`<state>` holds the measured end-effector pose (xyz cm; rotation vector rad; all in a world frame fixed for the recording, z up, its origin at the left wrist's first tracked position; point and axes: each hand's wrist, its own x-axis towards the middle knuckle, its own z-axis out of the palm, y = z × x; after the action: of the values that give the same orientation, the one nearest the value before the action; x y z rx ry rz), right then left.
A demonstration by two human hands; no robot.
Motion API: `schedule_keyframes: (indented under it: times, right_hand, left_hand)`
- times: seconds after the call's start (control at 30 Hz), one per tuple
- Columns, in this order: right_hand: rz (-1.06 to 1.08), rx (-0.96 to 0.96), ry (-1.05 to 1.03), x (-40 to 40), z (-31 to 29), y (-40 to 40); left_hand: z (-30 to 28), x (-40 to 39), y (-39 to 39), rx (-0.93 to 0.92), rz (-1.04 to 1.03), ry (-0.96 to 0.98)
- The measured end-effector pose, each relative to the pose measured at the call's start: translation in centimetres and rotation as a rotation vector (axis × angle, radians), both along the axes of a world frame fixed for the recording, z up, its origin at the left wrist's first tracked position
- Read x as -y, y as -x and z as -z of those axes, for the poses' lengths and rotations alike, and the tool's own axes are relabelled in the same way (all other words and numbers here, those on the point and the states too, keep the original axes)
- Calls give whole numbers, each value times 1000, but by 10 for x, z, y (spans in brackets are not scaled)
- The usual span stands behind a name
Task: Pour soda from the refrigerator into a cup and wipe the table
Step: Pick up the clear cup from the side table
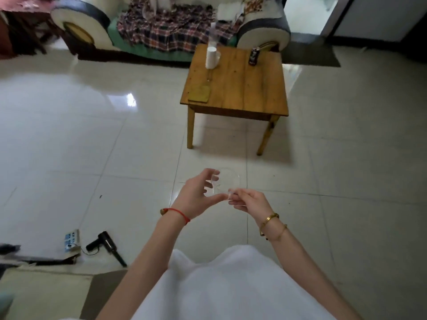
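Standing well apart from the small square wooden table [242, 88], the person holds a clear thin plastic cup [223, 182]: left hand [198, 195] curled around it, right hand [248, 199] pinching its rim. A dark soda can [253, 56] already stands on the table; pouring and wiping seem left to do.

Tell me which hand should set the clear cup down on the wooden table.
Left, probably. The left hand wraps the clear cup around its side, while the right hand only pinches its rim. The wooden table stands ahead, out of reach for now.
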<state>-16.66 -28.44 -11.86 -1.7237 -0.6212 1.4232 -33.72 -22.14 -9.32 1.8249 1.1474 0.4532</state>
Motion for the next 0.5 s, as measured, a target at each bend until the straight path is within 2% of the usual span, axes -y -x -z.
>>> schedule_keyframes:
  times: [0.2, 0.5]
  right_hand:
    - [176, -2, -16, 6, -2, -106]
    - [396, -38, -18, -4, 6, -208]
  left_hand:
    - [-6, -20, -116, 17, 170, -48]
    - [-1, -65, -243, -22, 420, -89]
